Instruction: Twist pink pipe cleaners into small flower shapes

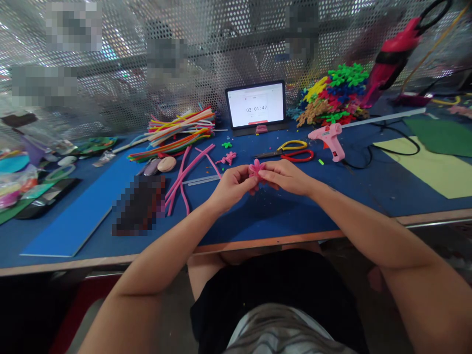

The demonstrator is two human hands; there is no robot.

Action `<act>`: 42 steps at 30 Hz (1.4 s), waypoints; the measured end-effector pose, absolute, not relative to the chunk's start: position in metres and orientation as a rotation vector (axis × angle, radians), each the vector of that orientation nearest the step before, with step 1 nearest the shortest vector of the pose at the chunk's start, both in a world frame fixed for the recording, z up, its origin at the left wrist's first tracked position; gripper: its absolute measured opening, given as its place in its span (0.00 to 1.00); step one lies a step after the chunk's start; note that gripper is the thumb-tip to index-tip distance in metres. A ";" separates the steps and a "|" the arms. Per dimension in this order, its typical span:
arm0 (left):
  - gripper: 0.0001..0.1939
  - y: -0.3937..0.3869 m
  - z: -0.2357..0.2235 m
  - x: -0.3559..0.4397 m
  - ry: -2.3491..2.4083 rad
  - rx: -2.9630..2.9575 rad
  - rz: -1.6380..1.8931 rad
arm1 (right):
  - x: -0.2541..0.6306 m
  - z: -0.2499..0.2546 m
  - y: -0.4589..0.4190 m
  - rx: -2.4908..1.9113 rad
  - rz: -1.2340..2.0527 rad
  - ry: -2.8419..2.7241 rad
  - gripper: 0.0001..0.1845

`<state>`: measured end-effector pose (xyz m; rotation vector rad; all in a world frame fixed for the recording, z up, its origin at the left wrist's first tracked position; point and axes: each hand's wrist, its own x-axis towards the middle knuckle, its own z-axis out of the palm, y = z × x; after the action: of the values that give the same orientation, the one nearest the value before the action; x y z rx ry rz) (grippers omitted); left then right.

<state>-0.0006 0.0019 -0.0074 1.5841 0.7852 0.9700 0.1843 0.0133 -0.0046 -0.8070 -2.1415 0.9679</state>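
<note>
- the work in hand is close finger work: a small pink flower shape [256, 168] is pinched between both hands, a little above the blue tabletop [280, 216], near its front edge and roughly midway along it.
- the left hand [232, 187] and the right hand [285, 177] meet at the flower, their fingertips nearly touching around it. both grips are narrow, each closed on the flower from its own side. the fingers hide much of it, so its exact make-up and how its petals join cannot be told.
- a second small pink flower piece [227, 158] lies just beyond the left hand, and a few tiny crumbs are scattered on the tabletop below the grip.
- nearest the left hand lie long pink pipe cleaners [184, 177] and 2 clear glue sticks [201, 180].
- nearest the right hand lie a pair of scissors with a yellow handle [293, 145], a red looped handle [298, 156] that touches or overlaps them, and a pink glue gun [330, 140] further right.
- toward the back edge stand a tablet [255, 105] showing 03:01:47, a bundle of multicoloured pipe cleaners [180, 127] to its left, and a heap of coloured flower shapes [332, 96] to its right.
</note>
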 end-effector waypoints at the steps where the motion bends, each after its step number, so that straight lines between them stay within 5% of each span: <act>1: 0.14 0.002 -0.007 -0.001 0.773 1.576 0.991 | 0.184 -0.005 0.013 -0.780 1.002 -2.133 0.17; 9: 0.13 0.002 -0.009 -0.003 0.714 1.641 1.013 | 0.177 -0.012 0.015 -0.708 1.422 -1.853 0.09; 21: 0.13 0.005 -0.005 -0.004 0.737 1.380 0.898 | 0.187 -0.005 0.015 -0.696 1.097 -2.211 0.19; 33: 0.13 0.005 -0.007 0.002 0.890 1.219 1.190 | 0.181 -0.009 0.005 -0.900 -0.049 -2.236 0.12; 42: 0.12 0.005 -0.006 0.001 0.906 1.236 1.168 | 0.178 -0.014 0.003 -0.987 -0.197 -2.337 0.11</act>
<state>0.0007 0.0054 -0.0061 1.2363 0.9060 1.1680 0.1782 0.0033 -0.0136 -0.9867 -2.3365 -0.1970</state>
